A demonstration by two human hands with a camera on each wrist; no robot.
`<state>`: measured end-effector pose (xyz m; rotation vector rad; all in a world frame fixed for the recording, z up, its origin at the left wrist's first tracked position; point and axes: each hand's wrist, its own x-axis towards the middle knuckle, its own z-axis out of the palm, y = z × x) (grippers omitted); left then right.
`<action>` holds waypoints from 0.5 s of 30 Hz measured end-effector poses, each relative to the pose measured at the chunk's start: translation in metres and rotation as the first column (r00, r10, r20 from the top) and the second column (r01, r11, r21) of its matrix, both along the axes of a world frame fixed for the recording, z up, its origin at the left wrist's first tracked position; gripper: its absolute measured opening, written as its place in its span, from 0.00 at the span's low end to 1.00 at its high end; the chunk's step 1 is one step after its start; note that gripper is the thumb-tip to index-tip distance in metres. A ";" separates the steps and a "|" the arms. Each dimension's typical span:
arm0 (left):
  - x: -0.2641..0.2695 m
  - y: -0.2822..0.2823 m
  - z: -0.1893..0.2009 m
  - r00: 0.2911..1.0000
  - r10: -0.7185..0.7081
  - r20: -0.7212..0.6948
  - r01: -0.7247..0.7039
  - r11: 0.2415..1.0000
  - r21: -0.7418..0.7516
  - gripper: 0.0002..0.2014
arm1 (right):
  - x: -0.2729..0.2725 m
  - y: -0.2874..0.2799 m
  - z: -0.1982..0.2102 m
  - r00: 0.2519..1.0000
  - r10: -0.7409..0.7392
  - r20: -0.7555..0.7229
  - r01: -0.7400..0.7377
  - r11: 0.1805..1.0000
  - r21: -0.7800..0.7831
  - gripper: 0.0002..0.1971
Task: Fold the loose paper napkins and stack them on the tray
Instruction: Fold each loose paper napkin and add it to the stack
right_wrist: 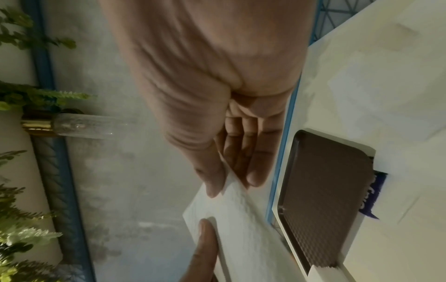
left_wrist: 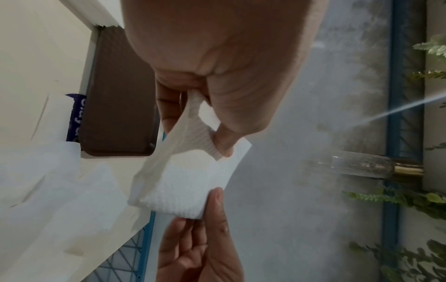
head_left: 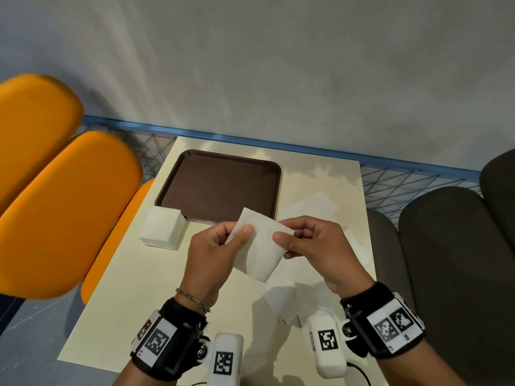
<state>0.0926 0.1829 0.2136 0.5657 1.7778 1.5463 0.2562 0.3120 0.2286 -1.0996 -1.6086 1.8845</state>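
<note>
Far left on the counter [head_left: 117, 302], a napkin pile [head_left: 161, 228] sits touching the tray's [head_left: 220, 185] near-left corner. Left hand [head_left: 214, 252] pinches the raised napkin [head_left: 257, 247] by its left edge, right hand [head_left: 315, 243] pinches its right corner. It hangs just near of the tray, which is bare with room to land. More loose sheets [head_left: 312, 206] lie right.

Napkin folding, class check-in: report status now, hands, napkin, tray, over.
Left hand and right hand pinch one napkin above the table. Tray bare. Napkin stack at its near corner; path unobstructed.
</note>
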 end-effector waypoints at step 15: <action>-0.013 -0.031 -0.017 0.991 0.098 0.093 -0.091 0.993 -0.072 0.06 | -0.023 -0.014 -0.017 0.994 0.095 0.053 -0.094 0.995 -0.030 0.24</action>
